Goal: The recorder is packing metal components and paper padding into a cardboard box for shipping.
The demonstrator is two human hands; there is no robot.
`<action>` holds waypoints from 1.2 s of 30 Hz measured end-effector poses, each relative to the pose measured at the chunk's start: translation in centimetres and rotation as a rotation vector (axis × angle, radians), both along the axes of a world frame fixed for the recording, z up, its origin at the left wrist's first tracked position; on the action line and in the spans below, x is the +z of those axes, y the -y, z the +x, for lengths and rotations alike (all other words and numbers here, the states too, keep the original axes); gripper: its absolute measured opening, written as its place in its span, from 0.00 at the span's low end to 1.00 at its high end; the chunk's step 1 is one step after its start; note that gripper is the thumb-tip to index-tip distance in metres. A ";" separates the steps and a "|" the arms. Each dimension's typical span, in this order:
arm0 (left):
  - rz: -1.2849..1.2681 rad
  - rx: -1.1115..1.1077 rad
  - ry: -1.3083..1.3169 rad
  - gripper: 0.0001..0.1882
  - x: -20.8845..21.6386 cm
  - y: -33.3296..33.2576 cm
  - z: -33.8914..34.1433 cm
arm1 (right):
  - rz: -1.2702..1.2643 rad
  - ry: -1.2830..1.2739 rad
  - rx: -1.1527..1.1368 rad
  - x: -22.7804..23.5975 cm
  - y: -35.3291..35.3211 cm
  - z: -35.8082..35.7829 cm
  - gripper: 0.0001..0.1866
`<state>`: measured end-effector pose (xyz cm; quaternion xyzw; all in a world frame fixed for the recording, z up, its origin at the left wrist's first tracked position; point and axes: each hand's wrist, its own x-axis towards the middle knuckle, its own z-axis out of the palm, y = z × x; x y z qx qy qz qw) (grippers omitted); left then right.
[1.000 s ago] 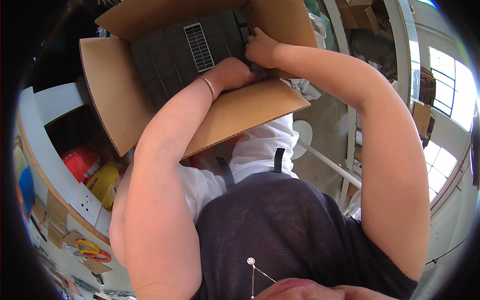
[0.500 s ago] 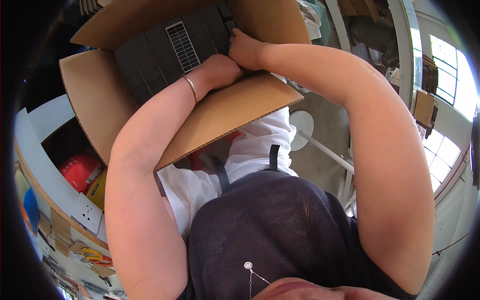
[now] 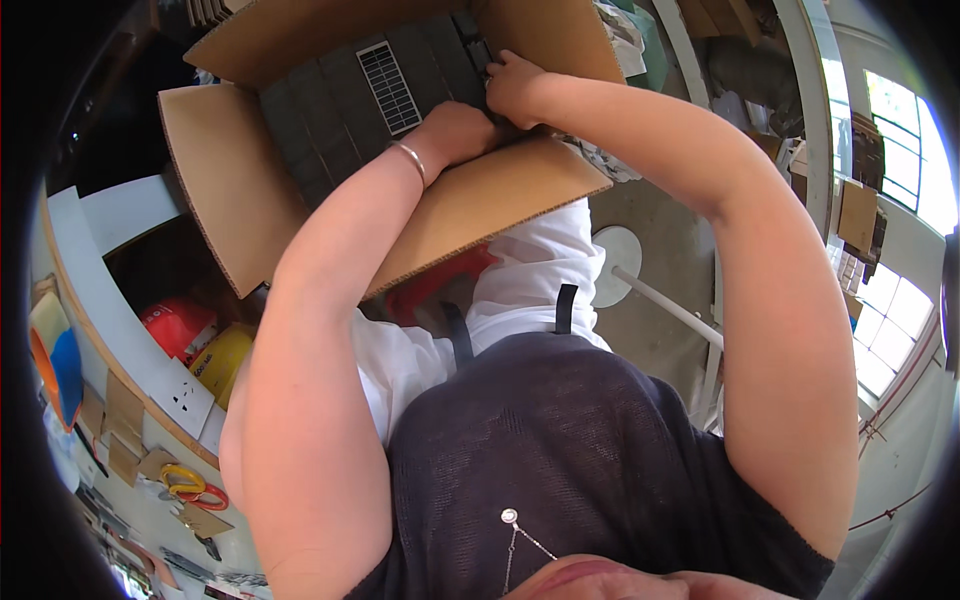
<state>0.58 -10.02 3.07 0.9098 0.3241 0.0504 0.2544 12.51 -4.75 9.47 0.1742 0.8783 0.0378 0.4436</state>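
Observation:
An open cardboard box (image 3: 500, 212) stands in front of me with its flaps folded outward. Dark grey flat pieces (image 3: 310, 115) fill it in tight rows. On top lies a small dark panel with a white grid (image 3: 389, 88), like a little solar panel. My left hand (image 3: 458, 132), with a bangle at the wrist, reaches over the near flap into the box's near right corner; its fingers are hidden. Beside it, my right hand (image 3: 514, 88) bends its fingers down at the right end of the rows, against the dark pieces. What it grips is hidden.
Left of the box, a white bench (image 3: 130, 330) has a socket plate (image 3: 184, 397), with a red object (image 3: 178, 328) and a yellow one (image 3: 222, 362) in its opening. Scissors (image 3: 190, 487) with yellow and red handles lie lower left. A white round-based stand (image 3: 618, 262) is right.
The whole view has shifted, so box and bench sit further right in it. Both hands stay at the same corner of the box, with little change in their pose.

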 end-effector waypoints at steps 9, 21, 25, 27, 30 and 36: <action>0.211 0.272 0.133 0.09 -1.0 -0.4 -4.5 | 0.060 0.007 -0.034 -0.6 1.0 0.8 0.10; 0.306 0.583 0.001 0.38 -3.2 0.6 -4.3 | 0.073 -0.108 -0.013 -2.4 1.0 0.6 0.08; 0.294 0.565 -0.029 0.38 -3.4 0.1 -3.9 | 0.073 -0.060 -0.014 -1.7 1.0 0.9 0.09; 0.298 0.567 -0.037 0.38 -3.4 0.3 -4.3 | 0.092 -0.047 -0.013 -0.1 2.2 0.7 0.09; 0.288 0.569 -0.033 0.38 -3.4 0.2 -4.6 | -0.208 -0.544 -0.530 5.8 5.2 0.1 0.08; 0.301 0.628 -0.030 0.36 -2.1 0.4 -3.4 | -1.645 -1.726 -0.734 20.8 15.3 -2.3 0.03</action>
